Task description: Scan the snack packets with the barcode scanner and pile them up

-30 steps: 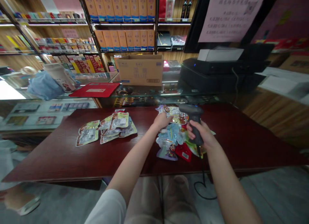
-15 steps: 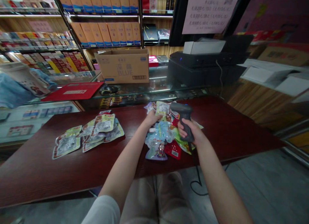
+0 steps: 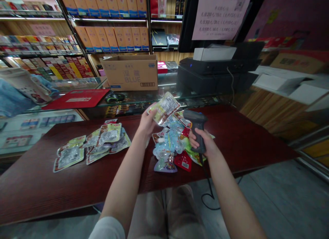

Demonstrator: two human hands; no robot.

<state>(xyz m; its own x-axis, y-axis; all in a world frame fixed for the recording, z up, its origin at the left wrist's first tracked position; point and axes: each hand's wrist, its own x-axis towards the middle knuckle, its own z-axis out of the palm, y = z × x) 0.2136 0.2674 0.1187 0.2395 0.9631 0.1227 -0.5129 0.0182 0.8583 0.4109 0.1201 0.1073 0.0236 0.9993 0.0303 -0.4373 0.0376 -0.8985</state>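
My left hand [image 3: 147,123] is closed on a yellow-green snack packet [image 3: 165,108], held up above the dark red table [image 3: 246,143]. My right hand [image 3: 200,143] grips a dark grey barcode scanner [image 3: 195,126] with its head turned toward the packet. Under and between my hands lies a heap of mixed snack packets [image 3: 171,149], blue, red and green. To the left on the table, several flat yellow-green packets [image 3: 92,145] lie in a spread-out group.
A glass counter [image 3: 144,95] runs behind the table, carrying a cardboard box [image 3: 130,72], a red mat [image 3: 77,97], a computer mouse [image 3: 114,96] and a black register unit [image 3: 213,71]. Shelves of boxed goods [image 3: 113,38] fill the back wall. The scanner cable [image 3: 209,194] hangs down to the floor.
My left hand has picked a yellow-green packet out of the heap and raised it toward the scanner. The right hand with the scanner has stayed nearly in place.
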